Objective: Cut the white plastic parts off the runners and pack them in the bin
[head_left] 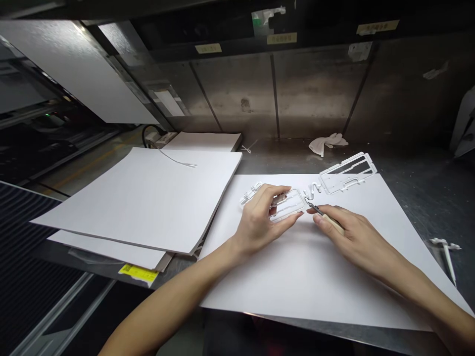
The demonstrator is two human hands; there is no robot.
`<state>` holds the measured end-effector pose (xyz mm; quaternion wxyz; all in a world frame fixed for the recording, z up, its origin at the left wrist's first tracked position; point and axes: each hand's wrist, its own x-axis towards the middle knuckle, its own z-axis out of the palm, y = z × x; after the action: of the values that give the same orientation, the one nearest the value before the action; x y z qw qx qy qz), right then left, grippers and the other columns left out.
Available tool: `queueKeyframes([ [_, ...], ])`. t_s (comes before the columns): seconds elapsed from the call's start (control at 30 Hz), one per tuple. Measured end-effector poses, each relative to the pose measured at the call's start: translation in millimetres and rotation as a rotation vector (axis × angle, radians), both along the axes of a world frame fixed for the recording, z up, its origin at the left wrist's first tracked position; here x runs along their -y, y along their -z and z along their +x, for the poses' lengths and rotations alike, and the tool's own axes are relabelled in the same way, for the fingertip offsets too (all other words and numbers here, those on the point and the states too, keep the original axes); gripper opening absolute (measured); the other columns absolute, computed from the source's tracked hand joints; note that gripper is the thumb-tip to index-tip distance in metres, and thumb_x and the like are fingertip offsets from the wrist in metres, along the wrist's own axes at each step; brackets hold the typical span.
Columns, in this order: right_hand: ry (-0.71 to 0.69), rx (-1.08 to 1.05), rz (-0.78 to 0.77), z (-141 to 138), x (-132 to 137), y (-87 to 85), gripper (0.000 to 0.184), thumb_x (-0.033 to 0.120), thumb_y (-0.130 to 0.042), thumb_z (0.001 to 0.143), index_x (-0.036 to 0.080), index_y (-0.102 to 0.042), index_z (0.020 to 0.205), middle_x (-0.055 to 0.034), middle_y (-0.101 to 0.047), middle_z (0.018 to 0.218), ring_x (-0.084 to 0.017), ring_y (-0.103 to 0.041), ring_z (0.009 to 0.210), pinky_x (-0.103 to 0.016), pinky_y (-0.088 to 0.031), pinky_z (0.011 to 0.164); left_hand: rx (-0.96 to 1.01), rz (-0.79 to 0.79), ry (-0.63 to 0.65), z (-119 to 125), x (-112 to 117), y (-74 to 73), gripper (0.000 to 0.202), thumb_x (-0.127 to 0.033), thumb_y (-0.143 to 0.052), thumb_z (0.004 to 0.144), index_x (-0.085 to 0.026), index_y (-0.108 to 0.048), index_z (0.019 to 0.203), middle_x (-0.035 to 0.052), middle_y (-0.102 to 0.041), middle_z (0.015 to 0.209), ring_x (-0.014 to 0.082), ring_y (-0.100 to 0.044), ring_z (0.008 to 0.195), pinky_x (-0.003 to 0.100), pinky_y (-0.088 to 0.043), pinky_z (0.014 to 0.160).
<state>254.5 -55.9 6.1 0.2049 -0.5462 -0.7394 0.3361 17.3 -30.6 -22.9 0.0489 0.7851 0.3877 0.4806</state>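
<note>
My left hand [261, 220] is closed on a white moulded plastic frame part [288, 205], pressing it against a large white sheet [297, 277]. My right hand [347, 232] grips a small knife with a pale handle [326, 217]; its metal tip points left and meets the right edge of the part. A second, larger white plastic frame [348, 173] lies just beyond on the far edge of the sheet. A small curly white plastic scrap [313, 189] sits between the two parts.
A stack of white boards [148, 198] lies to the left, partly overhanging the grey metal bench [426, 198]. A crumpled white cloth [328, 142] rests near the back wall. A white plastic sprue [447, 249] lies at the right. A black cable [148, 132] is behind the boards.
</note>
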Motion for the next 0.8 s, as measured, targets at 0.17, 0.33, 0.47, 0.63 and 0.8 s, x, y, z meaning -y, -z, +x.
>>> queueKeyframes([
  [0.17,0.007,-0.012,0.01,-0.1,1.0,2.0,0.048,0.068,-0.043,0.107,0.031,-0.073,0.114,-0.0058,-0.076,0.121,-0.032,-0.069,0.118,-0.046,-0.052,0.097,-0.016,0.004,-0.014,-0.6,0.4,-1.0,0.047,-0.031,-0.086,0.088,-0.021,-0.06,0.126,0.0044,-0.07,0.104,0.0125,-0.065,0.076,0.024,-0.055,0.059],
  [0.33,0.017,-0.019,0.023,-0.3,1.1,2.7,0.049,0.069,-0.043,0.106,0.031,-0.074,0.114,-0.0059,-0.076,0.128,-0.033,-0.069,0.119,-0.045,-0.052,0.094,-0.038,-0.011,-0.008,-0.2,0.8,-0.5,0.045,-0.033,-0.084,0.09,-0.022,-0.06,0.125,0.0051,-0.07,0.104,0.0145,-0.067,0.08,0.025,-0.058,0.06],
  [0.47,0.004,-0.016,-0.012,-0.9,1.6,0.7,0.049,0.069,-0.042,0.107,0.031,-0.072,0.109,-0.0046,-0.076,0.121,-0.03,-0.068,0.113,-0.045,-0.05,0.094,-0.048,0.005,0.018,0.8,1.6,0.2,0.043,-0.033,-0.083,0.092,-0.022,-0.059,0.126,0.0051,-0.071,0.104,0.015,-0.068,0.082,0.024,-0.056,0.057],
  [0.63,-0.011,-0.007,-0.015,0.5,3.2,-0.2,0.054,0.071,-0.035,0.108,0.03,-0.069,0.099,-0.0029,-0.074,0.098,-0.026,-0.067,0.093,-0.041,-0.049,0.084,-0.043,0.037,0.021,2.3,2.7,1.5,0.043,-0.033,-0.084,0.091,-0.021,-0.059,0.124,0.0053,-0.071,0.102,0.0163,-0.069,0.085,0.026,-0.058,0.061],
  [0.8,-0.017,-0.005,0.0,4.3,2.9,3.4,0.053,0.066,-0.034,0.11,0.03,-0.071,0.097,-0.0032,-0.074,0.093,-0.026,-0.067,0.087,-0.04,-0.049,0.079,-0.046,-0.026,0.009,3.8,4.1,5.7,0.042,-0.037,-0.083,0.091,-0.021,-0.06,0.122,0.0044,-0.071,0.1,0.0161,-0.068,0.081,0.027,-0.057,0.059],
])
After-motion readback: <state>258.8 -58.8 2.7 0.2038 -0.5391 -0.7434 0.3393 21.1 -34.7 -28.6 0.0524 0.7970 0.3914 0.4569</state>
